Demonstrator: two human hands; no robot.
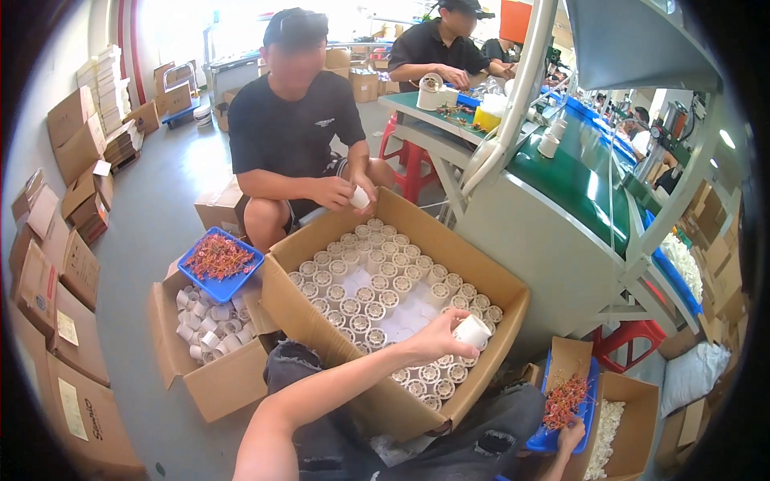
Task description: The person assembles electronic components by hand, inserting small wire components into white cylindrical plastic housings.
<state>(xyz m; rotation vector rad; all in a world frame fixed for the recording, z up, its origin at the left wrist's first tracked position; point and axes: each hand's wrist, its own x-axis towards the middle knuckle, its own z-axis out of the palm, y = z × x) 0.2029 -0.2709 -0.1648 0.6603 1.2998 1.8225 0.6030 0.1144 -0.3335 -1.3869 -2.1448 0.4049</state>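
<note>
My left hand (pixel 437 338) is closed round a white plastic cylinder (pixel 472 331), held above the right part of a large cardboard box (pixel 481 272). Inside that box, white round pieces with slotted tops (pixel 349 306) stand upright in rows, with white sheet showing in the gaps. Down at the right, my right hand (pixel 570 438) reaches to a pile of small red wired parts (pixel 565 401) in a blue tray (pixel 539 439). Its fingers are bent together at the pile's edge; what they pinch, if anything, is too small to make out.
Across the box a person (pixel 301 136) sits holding a white piece. At left, a blue tray of red parts (pixel 218 264) rests on a box of loose white cylinders (pixel 210 330). A green conveyor (pixel 573 180) stands at right, beside a carton of white bits (pixel 607 437).
</note>
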